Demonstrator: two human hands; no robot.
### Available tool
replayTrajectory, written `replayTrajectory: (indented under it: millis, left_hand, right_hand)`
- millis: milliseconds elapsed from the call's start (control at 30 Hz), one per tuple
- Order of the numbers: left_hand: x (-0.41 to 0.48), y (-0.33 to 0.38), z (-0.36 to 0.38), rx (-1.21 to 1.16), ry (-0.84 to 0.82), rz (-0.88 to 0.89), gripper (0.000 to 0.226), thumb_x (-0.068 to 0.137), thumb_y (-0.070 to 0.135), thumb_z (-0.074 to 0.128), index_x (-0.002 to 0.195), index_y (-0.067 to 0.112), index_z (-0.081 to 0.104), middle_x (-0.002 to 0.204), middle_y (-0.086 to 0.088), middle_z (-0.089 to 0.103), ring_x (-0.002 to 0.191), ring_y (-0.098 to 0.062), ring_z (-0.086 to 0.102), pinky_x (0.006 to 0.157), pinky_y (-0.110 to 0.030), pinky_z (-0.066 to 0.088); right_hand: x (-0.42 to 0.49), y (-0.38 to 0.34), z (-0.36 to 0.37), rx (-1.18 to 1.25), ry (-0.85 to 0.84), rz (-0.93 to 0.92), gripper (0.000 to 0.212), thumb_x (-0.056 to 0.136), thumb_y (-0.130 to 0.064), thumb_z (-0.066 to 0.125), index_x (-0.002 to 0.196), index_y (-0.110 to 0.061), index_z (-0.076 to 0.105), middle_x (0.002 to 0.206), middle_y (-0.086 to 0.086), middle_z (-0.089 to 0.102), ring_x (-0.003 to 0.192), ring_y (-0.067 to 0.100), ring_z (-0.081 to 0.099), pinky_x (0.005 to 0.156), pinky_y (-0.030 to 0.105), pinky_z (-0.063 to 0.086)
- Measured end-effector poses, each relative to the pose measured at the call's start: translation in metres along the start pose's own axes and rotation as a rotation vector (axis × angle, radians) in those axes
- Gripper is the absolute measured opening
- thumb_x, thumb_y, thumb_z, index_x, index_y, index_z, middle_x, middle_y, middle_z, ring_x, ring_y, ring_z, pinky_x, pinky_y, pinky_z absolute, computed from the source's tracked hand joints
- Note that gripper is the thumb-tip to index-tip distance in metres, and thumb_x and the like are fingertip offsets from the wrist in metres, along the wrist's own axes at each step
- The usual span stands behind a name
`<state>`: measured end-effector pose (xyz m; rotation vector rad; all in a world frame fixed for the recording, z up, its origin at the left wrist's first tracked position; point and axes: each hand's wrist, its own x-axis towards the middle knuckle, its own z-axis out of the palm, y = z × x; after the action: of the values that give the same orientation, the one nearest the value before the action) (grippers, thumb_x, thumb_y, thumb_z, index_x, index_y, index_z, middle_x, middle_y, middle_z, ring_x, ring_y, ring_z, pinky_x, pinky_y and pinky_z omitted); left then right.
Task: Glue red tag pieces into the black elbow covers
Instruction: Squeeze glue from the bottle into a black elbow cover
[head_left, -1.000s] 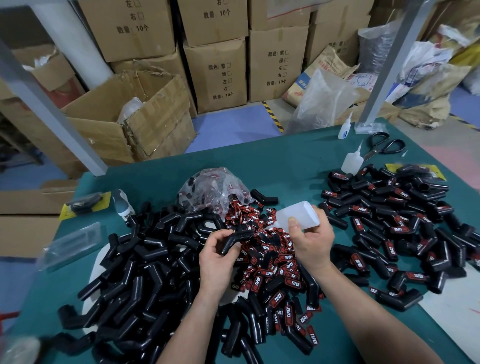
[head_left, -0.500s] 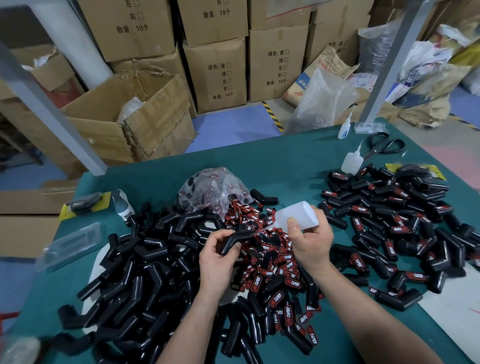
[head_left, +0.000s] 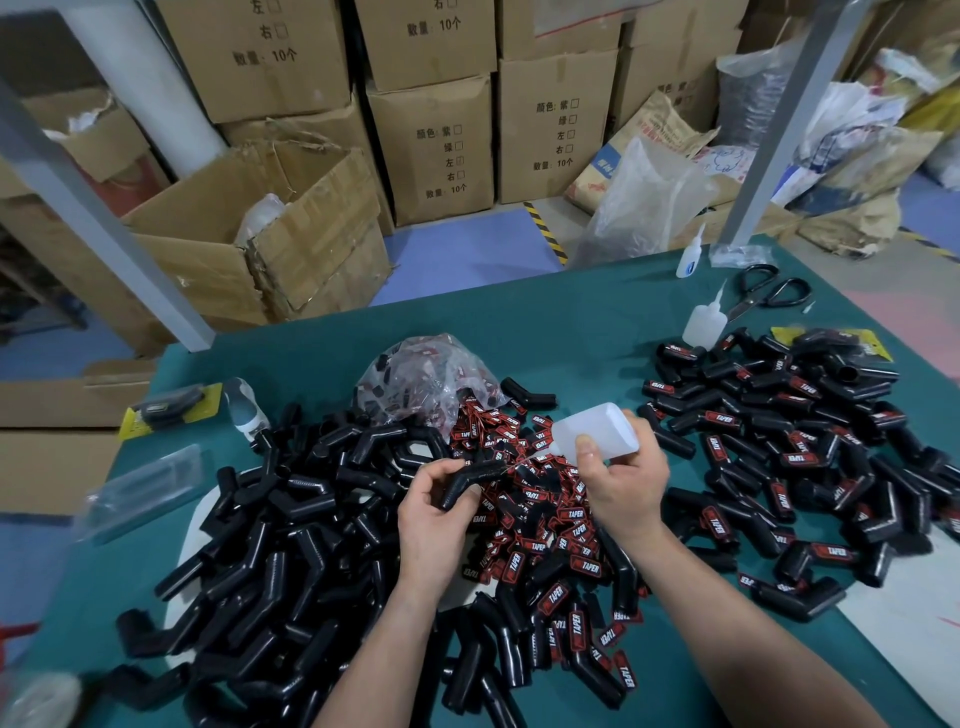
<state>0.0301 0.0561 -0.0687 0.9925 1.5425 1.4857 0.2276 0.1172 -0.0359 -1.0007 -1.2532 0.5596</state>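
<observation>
Green tabletop (head_left: 571, 322): left hand (head_left: 434, 525) pinches a black elbow cover (head_left: 470, 479), long axis toward 2 o'clock; right hand (head_left: 626, 491) grips the glue bottle (head_left: 592, 432), nozzle toward 8 o'clock, meeting the cover. Red tags (head_left: 540, 540) lie at 6.

White "TAPER" stands on the red tags (head_left: 553, 597) heaped between and below the left hand (head_left: 431, 519) and right hand (head_left: 623, 483), and on the tagged covers (head_left: 719, 420) right of the right hand. Beyond both hands, cardboard boxes (head_left: 436, 150) read "颜色: 紫 绿 左 右" and "数量: 10个".
</observation>
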Motion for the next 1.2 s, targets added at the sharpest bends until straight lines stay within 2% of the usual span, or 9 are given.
replayTrajectory:
  millis: [67, 200, 400, 600, 733, 900, 1000, 1133, 1200]
  left_hand:
    - [0.0003, 0.0002, 0.0003, 0.003, -0.002, 0.0, 0.046, 0.087, -0.002, 0.078, 0.101, 0.042, 0.073, 0.094, 0.011, 0.076, 0.082, -0.002, 0.069, 0.076, -0.013, 0.053]
    - [0.0, 0.0003, 0.0006, 0.003, -0.008, 0.001, 0.048, 0.087, -0.003, 0.077, 0.101, 0.043, 0.073, 0.093, 0.012, 0.076, 0.082, -0.002, 0.068, 0.077, -0.015, 0.053]
    - [-0.0001, 0.0001, 0.0009, -0.002, -0.016, 0.007, 0.049, 0.087, -0.005, 0.077, 0.1, 0.043, 0.073, 0.095, 0.01, 0.076, 0.083, -0.004, 0.069, 0.077, -0.016, 0.054]
    - [-0.0004, 0.0001, 0.0013, -0.013, -0.029, 0.006, 0.05, 0.087, -0.008, 0.076, 0.102, 0.04, 0.073, 0.102, 0.005, 0.076, 0.09, -0.011, 0.071, 0.083, -0.022, 0.055]
    - [-0.0006, 0.0012, 0.0018, -0.008, -0.031, 0.018, 0.051, 0.086, -0.009, 0.076, 0.101, 0.04, 0.073, 0.108, 0.004, 0.075, 0.095, -0.012, 0.072, 0.084, -0.02, 0.054]
    - [-0.0006, 0.0027, 0.0027, -0.013, -0.023, 0.019, 0.051, 0.086, -0.009, 0.076, 0.101, 0.039, 0.074, 0.11, 0.003, 0.075, 0.096, -0.012, 0.072, 0.084, -0.019, 0.054]
    - [-0.001, 0.003, 0.0024, -0.014, -0.024, 0.018, 0.051, 0.086, -0.009, 0.075, 0.101, 0.04, 0.073, 0.108, 0.006, 0.075, 0.094, -0.011, 0.072, 0.082, -0.018, 0.054]
    - [-0.0008, 0.0023, 0.002, -0.011, -0.024, 0.016, 0.05, 0.087, -0.009, 0.075, 0.101, 0.039, 0.073, 0.109, 0.003, 0.075, 0.095, -0.013, 0.071, 0.084, -0.021, 0.055]
    - [-0.0006, 0.0018, 0.0021, -0.007, -0.024, 0.021, 0.05, 0.086, -0.009, 0.075, 0.101, 0.04, 0.073, 0.11, 0.002, 0.075, 0.096, -0.013, 0.071, 0.084, -0.022, 0.055]
  right_hand:
    - [0.0005, 0.0011, -0.0003, 0.007, 0.009, 0.011, 0.024, 0.081, -0.034, 0.068, 0.1, -0.028, 0.056, 0.09, -0.028, 0.065, 0.074, -0.008, 0.059, 0.062, 0.01, 0.046]
    - [-0.0002, 0.0009, 0.0009, -0.006, -0.003, -0.009, 0.025, 0.081, -0.031, 0.067, 0.101, -0.02, 0.055, 0.093, -0.031, 0.064, 0.076, -0.012, 0.06, 0.064, 0.003, 0.043]
    - [0.002, -0.0028, -0.0001, -0.041, 0.0, -0.005, 0.027, 0.081, -0.035, 0.067, 0.103, -0.042, 0.053, 0.092, -0.032, 0.064, 0.076, -0.01, 0.059, 0.065, 0.006, 0.045]
    - [0.0029, -0.0024, -0.0003, -0.052, -0.001, 0.003, 0.026, 0.082, -0.038, 0.067, 0.103, -0.043, 0.053, 0.09, -0.032, 0.063, 0.075, -0.009, 0.059, 0.064, 0.008, 0.045]
    - [0.0032, -0.0031, -0.0002, -0.047, 0.001, 0.005, 0.025, 0.082, -0.038, 0.067, 0.103, -0.043, 0.054, 0.089, -0.029, 0.064, 0.074, -0.007, 0.059, 0.063, 0.01, 0.046]
    - [0.0036, -0.0068, -0.0006, -0.035, -0.006, -0.008, 0.03, 0.082, -0.04, 0.067, 0.103, -0.058, 0.057, 0.088, -0.028, 0.064, 0.073, -0.005, 0.059, 0.061, 0.015, 0.048]
    - [0.004, -0.0075, -0.0008, -0.039, -0.019, -0.004, 0.033, 0.081, -0.041, 0.067, 0.105, -0.062, 0.056, 0.089, -0.028, 0.064, 0.075, -0.005, 0.06, 0.062, 0.018, 0.05]
    - [0.0035, -0.0073, -0.0013, -0.037, -0.022, -0.006, 0.033, 0.082, -0.04, 0.067, 0.105, -0.061, 0.055, 0.09, -0.029, 0.064, 0.075, -0.007, 0.059, 0.062, 0.012, 0.048]
    - [0.0028, -0.0069, -0.0014, -0.018, -0.02, -0.002, 0.029, 0.082, -0.039, 0.067, 0.104, -0.054, 0.056, 0.089, -0.03, 0.064, 0.075, -0.007, 0.06, 0.062, 0.011, 0.047]
